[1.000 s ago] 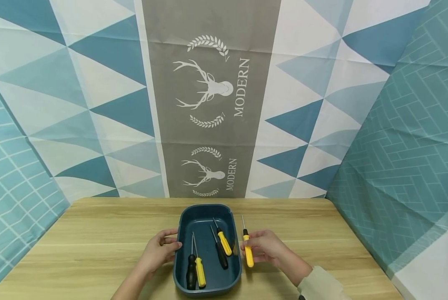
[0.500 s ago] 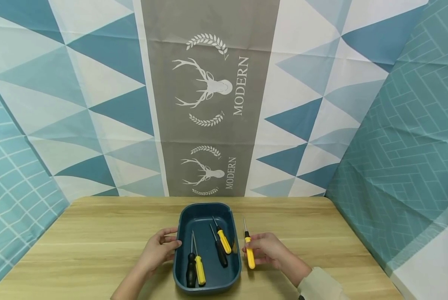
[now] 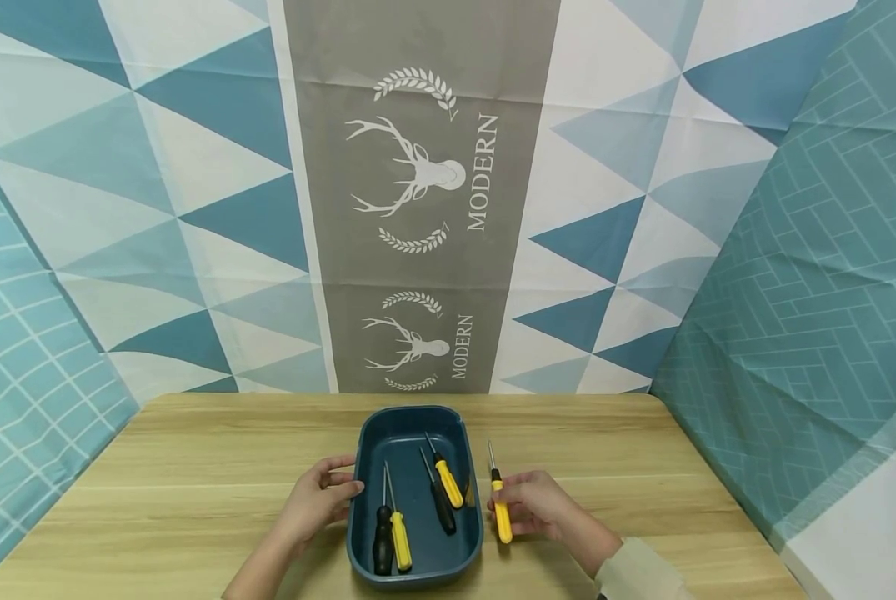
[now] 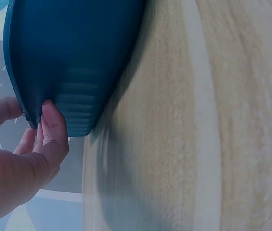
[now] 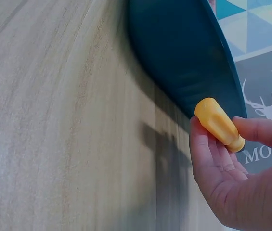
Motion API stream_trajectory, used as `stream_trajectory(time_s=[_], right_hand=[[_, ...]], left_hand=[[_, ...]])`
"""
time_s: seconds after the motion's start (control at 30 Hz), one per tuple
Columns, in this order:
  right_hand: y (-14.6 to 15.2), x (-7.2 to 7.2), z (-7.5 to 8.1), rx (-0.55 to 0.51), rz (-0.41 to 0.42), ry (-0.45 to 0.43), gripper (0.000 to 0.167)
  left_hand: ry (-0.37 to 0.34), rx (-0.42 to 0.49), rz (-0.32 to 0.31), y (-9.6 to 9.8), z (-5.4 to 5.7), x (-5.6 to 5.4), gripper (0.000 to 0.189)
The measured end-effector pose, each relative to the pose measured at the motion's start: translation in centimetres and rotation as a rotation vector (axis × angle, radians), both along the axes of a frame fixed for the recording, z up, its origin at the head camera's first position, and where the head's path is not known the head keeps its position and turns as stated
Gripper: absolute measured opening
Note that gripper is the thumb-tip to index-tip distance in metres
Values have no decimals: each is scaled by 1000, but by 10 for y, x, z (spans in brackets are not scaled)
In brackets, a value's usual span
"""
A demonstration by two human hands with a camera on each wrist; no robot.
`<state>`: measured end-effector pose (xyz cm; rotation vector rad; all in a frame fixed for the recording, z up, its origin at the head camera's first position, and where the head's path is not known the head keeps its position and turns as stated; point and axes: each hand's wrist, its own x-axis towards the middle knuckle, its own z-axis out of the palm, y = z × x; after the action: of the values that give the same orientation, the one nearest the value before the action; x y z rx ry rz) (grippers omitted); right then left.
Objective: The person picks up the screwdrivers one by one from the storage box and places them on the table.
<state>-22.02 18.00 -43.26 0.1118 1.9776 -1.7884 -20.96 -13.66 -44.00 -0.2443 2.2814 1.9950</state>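
A dark blue tub [image 3: 415, 450] stands on the table with several screwdrivers in it. At its left side my left hand [image 3: 320, 504] pinches the rim, thumb and fingers on either side of the wall in the left wrist view. Just right of the tub, my right hand [image 3: 541, 504] holds a yellow-handled screwdriver [image 3: 503, 521] between thumb and fingers, shaft pointing away from me. From the right wrist the yellow handle [image 5: 217, 122] shows end-on, with the shaft hidden. Inside lie a black screwdriver [image 3: 382, 542] beside a yellow one [image 3: 400, 542], and another black [image 3: 443, 508] and yellow [image 3: 449, 485] pair.
The wood-grain table [image 3: 192, 500] spreads to both sides of the tub. A patterned cloth backdrop [image 3: 425, 250] rises along its far edge, with teal cloth [image 3: 830, 317] hanging at the right.
My right hand has shifted slightly right and towards me, carrying the yellow screwdriver a little away from the tub. My left hand and the tub have stayed in place.
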Motion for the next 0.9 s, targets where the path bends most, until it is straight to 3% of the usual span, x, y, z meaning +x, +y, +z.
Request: stream_trajectory(time_s=[0.47, 0.9], right_hand=[[6, -4, -15, 47, -28, 8, 43], [10, -7, -24, 72, -48, -3, 50]], left_hand=[[-6, 2, 3, 0, -2, -2, 44], [-5, 0, 9, 1, -3, -2, 44]])
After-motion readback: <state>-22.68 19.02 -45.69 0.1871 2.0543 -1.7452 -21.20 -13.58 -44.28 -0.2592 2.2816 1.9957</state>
